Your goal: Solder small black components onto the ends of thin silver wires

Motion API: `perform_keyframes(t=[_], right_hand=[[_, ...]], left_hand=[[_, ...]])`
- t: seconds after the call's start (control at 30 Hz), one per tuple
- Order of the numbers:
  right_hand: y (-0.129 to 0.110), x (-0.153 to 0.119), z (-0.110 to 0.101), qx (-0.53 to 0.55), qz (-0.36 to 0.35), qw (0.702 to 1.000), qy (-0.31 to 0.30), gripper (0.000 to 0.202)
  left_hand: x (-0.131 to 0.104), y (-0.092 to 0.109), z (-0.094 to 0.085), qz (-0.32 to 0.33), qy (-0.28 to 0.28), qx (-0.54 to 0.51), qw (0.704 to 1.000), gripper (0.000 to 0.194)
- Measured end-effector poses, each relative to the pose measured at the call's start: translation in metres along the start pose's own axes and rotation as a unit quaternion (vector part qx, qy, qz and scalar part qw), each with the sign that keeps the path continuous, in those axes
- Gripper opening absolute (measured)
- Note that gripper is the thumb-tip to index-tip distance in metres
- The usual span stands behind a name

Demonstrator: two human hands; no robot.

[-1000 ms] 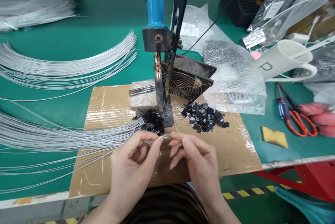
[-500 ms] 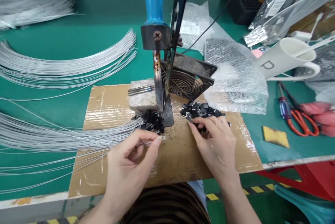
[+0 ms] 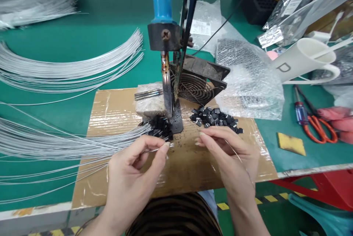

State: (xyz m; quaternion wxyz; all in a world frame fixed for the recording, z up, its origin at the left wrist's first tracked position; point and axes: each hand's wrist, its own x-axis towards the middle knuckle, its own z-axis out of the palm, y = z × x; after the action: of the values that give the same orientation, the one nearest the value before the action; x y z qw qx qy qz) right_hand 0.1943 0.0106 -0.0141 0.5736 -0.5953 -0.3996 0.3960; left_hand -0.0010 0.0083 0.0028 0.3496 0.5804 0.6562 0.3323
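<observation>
Some black connectors [image 3: 160, 127] at centre seem wired, many loose connectors [image 3: 216, 116] not; white wire [image 3: 151, 150] is pinched by left hand [image 3: 138, 171], solder wire [image 3: 234, 150] by right hand [image 3: 235, 166].

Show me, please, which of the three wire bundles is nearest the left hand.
The bottom bundle: its ends lie just beyond the left hand, at a black pile. The middle bundle and top-left bundle lie farther away.

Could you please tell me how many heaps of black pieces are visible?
2: the right heap beyond the right hand; the left heap at the tips of the lower wire bundle.
</observation>
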Motion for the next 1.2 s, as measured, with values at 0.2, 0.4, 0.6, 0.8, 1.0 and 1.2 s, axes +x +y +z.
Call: perform_keyframes(t=[0.2,0.4,0.6,0.8,1.0,1.2], right_hand=[[-0.006,-0.008,0.019,0.139,0.145,0.977,-0.075,0.003],[-0.009,-0.011,0.032,0.189,0.197,0.955,-0.117,0.01],[-0.005,-0.016,0.036,0.207,0.201,0.95,-0.12,0.009],[-0.003,-0.019,0.039,0.22,0.194,0.95,-0.106,0.01],[-0.002,-0.021,0.042,0.186,0.165,0.964,-0.09,0.013],[0.003,-0.026,0.03,0.001,0.006,0.996,-0.091,0.037]], left_hand=[[0.001,0.003,-0.003,-0.003,-0.021,-0.042,0.999,0.01],[0.004,0.014,-0.006,-0.007,-0.078,-0.117,0.99,0.012],[0.007,0.018,-0.005,-0.016,-0.079,-0.136,0.987,0.012],[0.007,0.02,-0.004,-0.015,-0.078,-0.162,0.984,0.013],[0.009,0.021,-0.002,-0.023,-0.067,-0.173,0.982,0.013],[0.012,0.017,0.0,-0.018,-0.061,-0.152,0.986,0.012]])
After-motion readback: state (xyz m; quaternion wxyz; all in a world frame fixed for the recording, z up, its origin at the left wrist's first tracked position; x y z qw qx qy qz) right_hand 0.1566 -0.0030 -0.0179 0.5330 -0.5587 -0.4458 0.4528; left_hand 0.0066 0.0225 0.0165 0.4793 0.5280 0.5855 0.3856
